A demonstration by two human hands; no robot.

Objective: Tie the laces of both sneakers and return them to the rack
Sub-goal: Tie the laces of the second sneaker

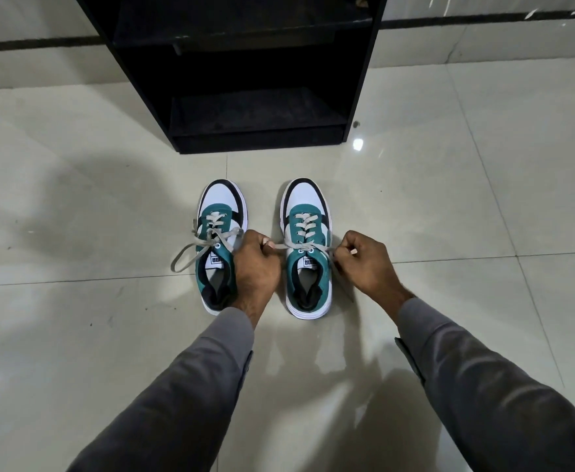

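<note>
I see both sneakers side by side on the tiled floor, toes toward the black rack just beyond them: the left sneaker has its grey laces loose, one loop spilling onto the tile. My left hand is closed, pinching one end of the right sneaker's lace between thumb and fingers, partly covering the left sneaker's inner side. My right hand is also curled tight, pinching the other end beside the right sneaker, the lace drawn taut across its top eyelets.
</note>
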